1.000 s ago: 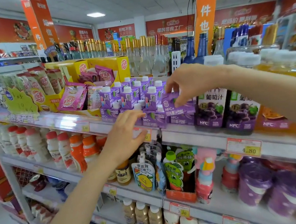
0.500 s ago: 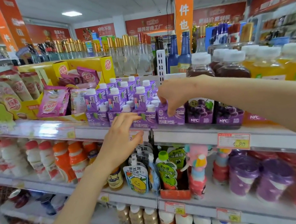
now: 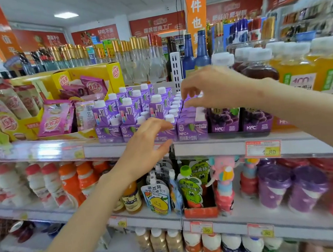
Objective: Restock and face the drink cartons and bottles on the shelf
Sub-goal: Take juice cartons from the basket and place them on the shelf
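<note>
Small purple drink cartons with white caps stand in rows on the upper shelf, with a second layer stacked on top at the back left. The front right carton stands at the shelf edge, its label facing out. My left hand reaches up from below, and its straight fingers touch the front of a carton in the front row. My right hand hovers just above the right column of cartons with loosely bent fingers pointing down, holding nothing. Dark grape juice bottles stand right of the cartons.
Orange juice bottles fill the shelf's right end. Pink snack packets and yellow display boxes sit to the left. A white divider rises behind the cartons. Yoghurt bottles, pouches and purple cups crowd the shelf below.
My right hand has let go of the front right purple carton and lifted above the row. My left hand stays at the front cartons. The view has shifted left and closer.
</note>
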{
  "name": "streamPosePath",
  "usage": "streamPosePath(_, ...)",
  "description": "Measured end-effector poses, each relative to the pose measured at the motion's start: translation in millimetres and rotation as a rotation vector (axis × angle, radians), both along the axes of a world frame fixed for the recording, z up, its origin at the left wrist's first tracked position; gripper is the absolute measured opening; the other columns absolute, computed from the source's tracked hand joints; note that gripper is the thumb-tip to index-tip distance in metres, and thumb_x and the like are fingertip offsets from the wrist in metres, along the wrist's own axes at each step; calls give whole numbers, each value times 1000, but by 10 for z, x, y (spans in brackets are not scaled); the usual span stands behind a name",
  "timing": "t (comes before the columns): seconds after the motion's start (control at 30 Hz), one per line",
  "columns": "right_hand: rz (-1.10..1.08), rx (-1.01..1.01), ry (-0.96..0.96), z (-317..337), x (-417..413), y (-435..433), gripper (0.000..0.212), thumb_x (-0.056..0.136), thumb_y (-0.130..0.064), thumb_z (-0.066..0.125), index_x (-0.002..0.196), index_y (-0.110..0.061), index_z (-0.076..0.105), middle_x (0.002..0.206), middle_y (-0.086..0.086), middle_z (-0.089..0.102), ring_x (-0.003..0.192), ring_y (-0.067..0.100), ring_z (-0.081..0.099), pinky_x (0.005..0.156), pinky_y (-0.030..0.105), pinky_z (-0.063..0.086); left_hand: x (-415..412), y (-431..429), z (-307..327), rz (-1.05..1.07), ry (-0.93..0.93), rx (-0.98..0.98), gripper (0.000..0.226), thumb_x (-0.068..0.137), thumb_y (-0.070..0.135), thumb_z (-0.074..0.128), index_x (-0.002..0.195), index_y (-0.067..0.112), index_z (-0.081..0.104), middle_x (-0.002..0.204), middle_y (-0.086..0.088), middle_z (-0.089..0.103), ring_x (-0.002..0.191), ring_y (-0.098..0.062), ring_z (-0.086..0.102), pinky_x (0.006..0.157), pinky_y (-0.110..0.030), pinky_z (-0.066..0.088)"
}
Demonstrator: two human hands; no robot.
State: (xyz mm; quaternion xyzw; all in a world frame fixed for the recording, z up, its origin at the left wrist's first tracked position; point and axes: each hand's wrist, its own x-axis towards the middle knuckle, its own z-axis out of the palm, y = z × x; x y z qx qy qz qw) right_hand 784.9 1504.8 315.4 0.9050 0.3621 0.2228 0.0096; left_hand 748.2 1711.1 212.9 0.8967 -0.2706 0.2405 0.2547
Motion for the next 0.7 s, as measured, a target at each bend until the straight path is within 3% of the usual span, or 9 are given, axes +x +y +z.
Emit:
streamPosePath(0.13, 88, 235, -35, 83, -223, -254, 10, 89, -23, 63, 92, -16, 69, 85, -6, 65, 74, 9, 59, 73, 37, 55, 41, -193, 209, -63, 53, -82, 29, 90, 14, 61, 119, 13, 57, 109, 8, 54, 100, -6, 53, 85, -12, 42)
streamPosePath(0.27, 114, 248, -14, 13, -362, -426, 16, 86, -28, 58, 91, -18, 70, 84, -5, 67, 70, 5, 57, 69, 33, 53, 338, -468, 482, -36, 76, -40, 27, 91, 13, 59, 117, 9, 58, 109, -1, 63, 91, -8, 56, 72, -4, 39)
streamPosePath(0.37, 142, 248, 3, -187, -372, -519, 23, 85, -35, 55, 92, -21, 71, 85, -9, 66, 68, 0, 52, 65, 29, 48, 632, -678, 625, 11, 115, 62, 26, 91, 14, 59, 115, 6, 61, 111, -8, 64, 98, -17, 58, 81, -17, 42)
streamPosePath(0.47, 217, 249, -3, -440, -314, -579, 7, 87, -25, 66, 90, -22, 71, 81, -14, 60, 67, 3, 50, 61, 22, 45, 876, -828, 681, 74, 190, 264, 25, 90, 20, 61, 110, 6, 64, 110, -12, 65, 102, -25, 59, 86, -32, 46)
streamPosePath(0.7, 308, 304, 62, -787, -148, -638, 15, 83, -30, 60, 88, -21, 70, 78, -7, 62, 65, 12, 54, 57, 39, 51, 1091, -968, 713, 137, 308, 388, 27, 81, 16, 69, 104, 4, 68, 102, -11, 70, 96, -25, 63, 82, -33, 50)
